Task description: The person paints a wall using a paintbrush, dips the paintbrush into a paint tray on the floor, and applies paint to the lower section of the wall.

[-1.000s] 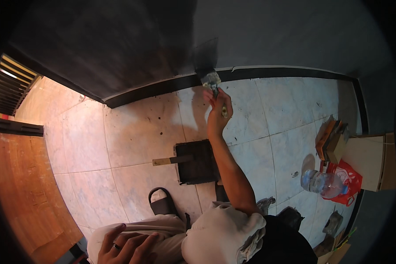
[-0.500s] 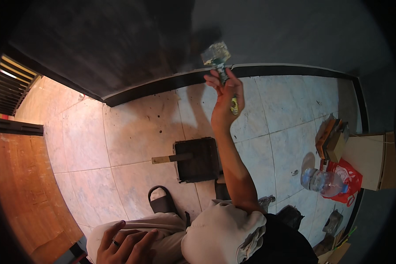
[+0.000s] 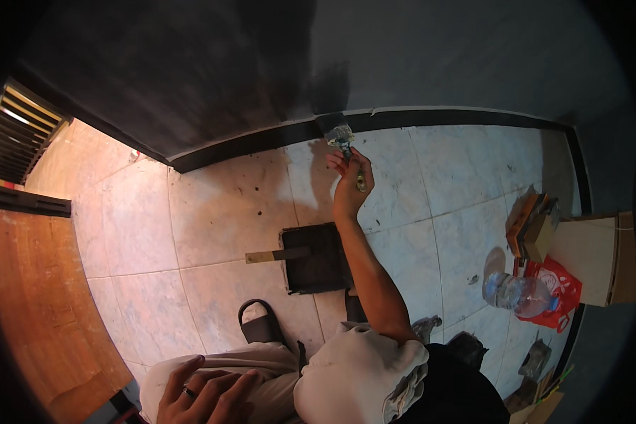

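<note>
My right hand (image 3: 351, 189) grips a paintbrush (image 3: 340, 133) by its handle, fingers wrapped round it. The brush has a paint-crusted ferrule, and its bristle end meets the black baseboard (image 3: 403, 116) at the foot of the grey wall (image 3: 431, 60). Just above the brush is a darker patch on the wall. With fingers spread, my left hand (image 3: 208, 397) is over my knee and holds nothing. Below my right hand a black square tray (image 3: 325, 265) stands on the floor, partly behind my forearm. A tool with a wooden handle (image 3: 259, 257) lies across its left rim.
On the right are a clear plastic bottle (image 3: 519, 293), a red bag (image 3: 562, 283), stacked boxes (image 3: 533, 226) and a pale panel (image 3: 586, 258). A wooden surface (image 3: 35, 304) runs along the left. Pale tiles (image 3: 226, 297) cover the floor.
My right hand has drawn the paintbrush down from the wall to the baseboard. A dark streak shows on the wall where the brush was. My left hand stays nearly still.
</note>
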`<state>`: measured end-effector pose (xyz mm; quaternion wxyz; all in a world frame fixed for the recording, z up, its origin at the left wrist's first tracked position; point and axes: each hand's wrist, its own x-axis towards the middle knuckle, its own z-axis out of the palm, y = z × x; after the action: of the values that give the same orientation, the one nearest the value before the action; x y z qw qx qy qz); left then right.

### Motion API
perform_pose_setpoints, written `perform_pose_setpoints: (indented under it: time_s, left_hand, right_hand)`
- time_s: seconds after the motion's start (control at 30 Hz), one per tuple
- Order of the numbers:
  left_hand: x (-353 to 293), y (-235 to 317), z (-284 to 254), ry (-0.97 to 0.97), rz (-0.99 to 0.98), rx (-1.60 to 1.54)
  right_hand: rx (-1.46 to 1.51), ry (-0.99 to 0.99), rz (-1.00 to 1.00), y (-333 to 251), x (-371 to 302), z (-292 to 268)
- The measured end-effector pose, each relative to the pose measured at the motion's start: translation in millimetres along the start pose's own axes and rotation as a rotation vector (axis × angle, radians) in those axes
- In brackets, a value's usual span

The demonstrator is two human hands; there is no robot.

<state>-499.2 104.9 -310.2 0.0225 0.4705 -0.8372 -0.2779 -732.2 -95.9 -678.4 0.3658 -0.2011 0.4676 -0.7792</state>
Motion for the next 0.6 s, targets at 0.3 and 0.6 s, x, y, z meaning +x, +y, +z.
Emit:
perform_pose_setpoints:
  time_s: [0.3, 0.6]
  left_hand:
    - [-2.9, 3.2, 4.1, 0.017, 0.010, 0.011]
    - [3.9, -0.4, 0.5, 0.000, 0.002, -0.007]
  right_hand:
    - [0.112, -0.132, -0.138, -61.6, 9.1, 49.8]
    - [0.107, -0.204, -0.262, -55.4, 5.4, 40.6]
